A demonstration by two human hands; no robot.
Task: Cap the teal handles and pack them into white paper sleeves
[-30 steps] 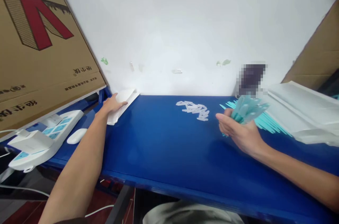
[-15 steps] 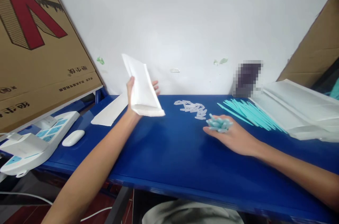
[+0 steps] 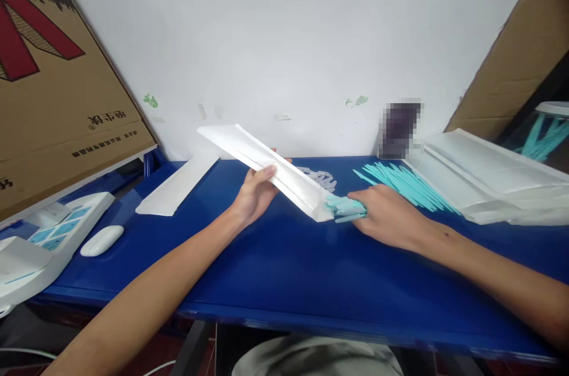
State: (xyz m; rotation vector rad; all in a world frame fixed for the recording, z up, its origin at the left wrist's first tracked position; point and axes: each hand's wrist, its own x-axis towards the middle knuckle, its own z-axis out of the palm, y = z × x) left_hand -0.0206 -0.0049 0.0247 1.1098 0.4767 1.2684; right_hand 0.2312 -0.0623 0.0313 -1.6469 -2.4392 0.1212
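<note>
My left hand (image 3: 258, 193) is closed on a long white paper bag (image 3: 284, 177), thumb on its face and fingers behind. The bag slants down to the right above the table, its lower end facing my right hand (image 3: 386, 213). That hand is wrapped round a bundle of turquoise sticks (image 3: 347, 207), whose tips are at the bag's mouth; some seem to be inside it, while one lower stick lies outside. Behind the bag, partly covered, is a small heap of translucent whitish pieces (image 3: 317, 177). A loose pile of turquoise sticks (image 3: 406, 186) lies beyond my right hand.
Another white bag (image 3: 171, 189) lies on the blue table (image 3: 284, 269) at left. White bags (image 3: 498, 177) are stacked at right. A power strip (image 3: 57, 239) and a white oval case (image 3: 102, 241) lie at left. Cardboard (image 3: 71, 85) leans on the wall.
The white bag has swung from steep to slanting and moved right and down. My right hand has turned the stick bundle leftward, bringing its tips to the bag's mouth. The view has shifted slightly.
</note>
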